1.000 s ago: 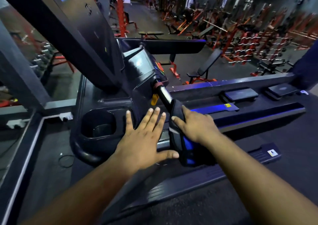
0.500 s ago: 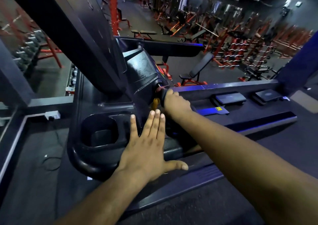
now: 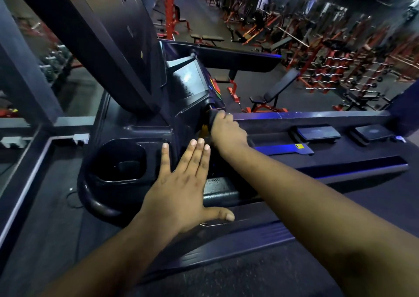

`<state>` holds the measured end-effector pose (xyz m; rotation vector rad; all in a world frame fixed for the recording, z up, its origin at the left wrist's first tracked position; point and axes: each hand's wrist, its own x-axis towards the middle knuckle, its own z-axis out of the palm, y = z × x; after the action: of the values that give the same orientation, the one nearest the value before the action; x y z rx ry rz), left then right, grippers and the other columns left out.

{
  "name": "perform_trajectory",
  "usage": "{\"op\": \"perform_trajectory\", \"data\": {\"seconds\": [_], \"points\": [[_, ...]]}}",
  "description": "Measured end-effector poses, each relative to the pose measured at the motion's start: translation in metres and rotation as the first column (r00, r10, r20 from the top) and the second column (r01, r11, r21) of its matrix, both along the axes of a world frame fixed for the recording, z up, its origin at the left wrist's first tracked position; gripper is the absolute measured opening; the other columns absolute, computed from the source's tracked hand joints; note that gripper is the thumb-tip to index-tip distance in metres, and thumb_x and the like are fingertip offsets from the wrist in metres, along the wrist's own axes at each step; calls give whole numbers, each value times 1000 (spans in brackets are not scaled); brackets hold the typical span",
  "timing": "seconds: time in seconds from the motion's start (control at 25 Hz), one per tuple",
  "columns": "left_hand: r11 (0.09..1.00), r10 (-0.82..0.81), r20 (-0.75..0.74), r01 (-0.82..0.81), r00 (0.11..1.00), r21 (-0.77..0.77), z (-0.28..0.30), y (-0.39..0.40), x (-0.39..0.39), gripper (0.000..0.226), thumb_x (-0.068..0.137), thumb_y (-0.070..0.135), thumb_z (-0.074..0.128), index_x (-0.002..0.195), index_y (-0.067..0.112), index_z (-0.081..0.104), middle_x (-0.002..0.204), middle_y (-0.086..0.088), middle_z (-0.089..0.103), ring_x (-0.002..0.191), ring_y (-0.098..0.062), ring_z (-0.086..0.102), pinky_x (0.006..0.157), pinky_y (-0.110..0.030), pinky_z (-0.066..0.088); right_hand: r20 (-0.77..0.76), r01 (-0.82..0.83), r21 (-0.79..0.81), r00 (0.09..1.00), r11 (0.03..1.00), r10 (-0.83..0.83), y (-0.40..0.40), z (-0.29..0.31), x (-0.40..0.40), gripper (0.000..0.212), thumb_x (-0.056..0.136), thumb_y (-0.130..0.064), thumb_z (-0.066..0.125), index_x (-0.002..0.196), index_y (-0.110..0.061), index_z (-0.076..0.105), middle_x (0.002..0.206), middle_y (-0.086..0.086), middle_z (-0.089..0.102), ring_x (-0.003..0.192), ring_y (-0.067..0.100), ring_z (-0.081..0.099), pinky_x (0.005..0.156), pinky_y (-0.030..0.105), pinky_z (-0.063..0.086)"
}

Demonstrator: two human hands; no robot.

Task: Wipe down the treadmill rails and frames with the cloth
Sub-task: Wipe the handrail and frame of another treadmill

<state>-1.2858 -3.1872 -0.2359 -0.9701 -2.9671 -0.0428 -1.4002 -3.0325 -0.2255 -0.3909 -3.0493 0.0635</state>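
right hand grips cloth, left hand flat

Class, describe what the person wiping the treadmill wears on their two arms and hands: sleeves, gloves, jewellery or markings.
Nothing shows on either. The left hand and right hand are bare, without gloves. Both forearms are uncovered up to the picture's edge, with no sleeve, watch or markings in sight. The picture is too blurred to rule out a ring.
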Motion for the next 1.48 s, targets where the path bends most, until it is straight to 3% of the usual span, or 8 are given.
{"op": "perform_trajectory", "data": {"seconds": [0.12, 0.28, 0.48, 0.76, 0.88, 1.04, 1.24, 1.48], "points": [[1000, 6, -32, -6, 999, 6, 2, -1, 5, 140, 58, 105, 4, 150, 5, -26, 160, -9, -31, 148, -20, -31, 114, -65, -16, 191, -293, 144, 945, 945, 264, 15, -12, 20, 73, 99, -15, 46, 158, -21, 3, 166, 7, -11, 152, 41, 0, 98, 72, 35], [1000, 14, -59, -13, 998, 17, 0, -2, 7, 136, 60, 104, 1, 150, 5, -26, 160, -9, -32, 147, -20, -32, 114, -64, -18, 220, -390, -195, 877, 900, 428, 53, -8, 34, 101, 89, -23, 68, 158, -33, -5, 161, -1, -33, 151, 41, -16, 121, 59, 13], [1000, 18, -18, -17, 1000, 19, -2, -2, 2, 133, 61, 103, 1, 150, 9, -30, 159, -5, -35, 145, -16, -35, 114, -64, -18, 73, -229, -245, 965, 942, 253, 25, 0, -1, 100, 91, -28, 66, 158, -33, -9, 165, 16, -17, 132, 45, 47, 107, 43, 41], [1000, 15, -19, -14, 1000, 26, -2, -1, 1, 129, 65, 101, 5, 155, 13, -19, 165, -6, -22, 151, -17, -23, 118, -62, -11, 165, -462, 90, 880, 882, 445, 67, 53, 53, 66, 92, -25, 56, 154, -32, 33, 160, 9, 34, 138, 32, 44, 112, 42, 39], [999, -5, -54, 8, 998, 40, -4, -3, 4, 131, 64, 102, 6, 154, 11, -22, 164, -6, -23, 151, -18, -24, 117, -64, -11, -122, -397, -247, 918, 884, 378, 75, 67, 102, 54, 94, -44, 56, 146, -36, 45, 145, -2, 55, 132, 21, 52, 111, 48, 40], [997, -18, -123, 27, 992, 75, -3, -15, 9, 139, 58, 105, 7, 150, 8, -30, 161, -8, -31, 149, -19, -28, 116, -66, -11, 29, -339, -18, 940, 941, 339, 48, 6, 161, 81, 84, -85, 22, 152, -43, 27, 163, -6, 26, 149, 19, 25, 118, 66, 11], [1000, -9, -180, 11, 984, 10, -4, -54, 10, 143, 55, 107, 8, 156, 7, -13, 166, -10, -13, 154, -22, -10, 114, -72, -6, -206, -330, 187, 908, 925, 365, 2, -15, 161, 68, 91, -77, 25, 137, -33, 52, 134, -7, 56, 127, 20, 50, 108, 44, 33], [998, 13, -152, -4, 988, 58, -16, -119, 12, 148, 50, 108, 16, 157, 8, -5, 167, -9, -3, 154, -21, 0, 113, -75, 1, -335, -487, 179, 787, 855, 518, -95, -33, 166, 56, 96, -63, 36, 141, -32, 50, 144, 0, 53, 134, 27, 45, 101, 49, 38]]}}
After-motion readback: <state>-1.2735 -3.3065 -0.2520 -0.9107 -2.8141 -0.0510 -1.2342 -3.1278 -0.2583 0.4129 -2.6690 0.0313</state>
